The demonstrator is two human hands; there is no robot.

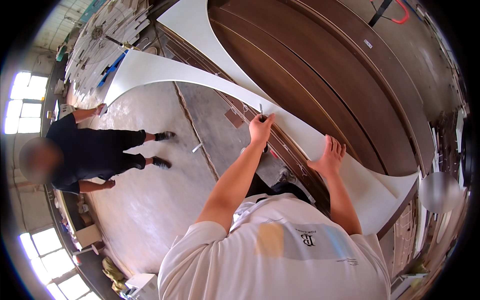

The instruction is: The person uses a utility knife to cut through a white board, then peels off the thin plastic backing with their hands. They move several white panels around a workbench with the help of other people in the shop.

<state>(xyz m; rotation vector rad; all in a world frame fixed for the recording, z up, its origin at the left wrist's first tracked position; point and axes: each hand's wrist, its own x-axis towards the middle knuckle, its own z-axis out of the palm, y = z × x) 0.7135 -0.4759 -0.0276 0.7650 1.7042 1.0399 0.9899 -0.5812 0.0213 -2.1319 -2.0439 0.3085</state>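
My left hand [261, 131] is closed on a small knife [261, 108] with a dark handle; its thin grey blade points up over a long white panel. My right hand [329, 156] lies with spread fingers on the white panel [307, 137], near its edge against the brown boards. The panel has a curved cut-out on its left part and narrows there. Beneath it runs a stack of long brown strips [292, 150], partly hidden by the panel and my arms. Big curved brown boards [310, 75] lie on the far side.
On the left stands another person [95, 152] in dark clothes, one hand at the panel's far end. A pile of pale offcuts [107, 45] fills the upper left. A small white scrap [197, 147] lies on the concrete floor [150, 190]. More panels stand along the right.
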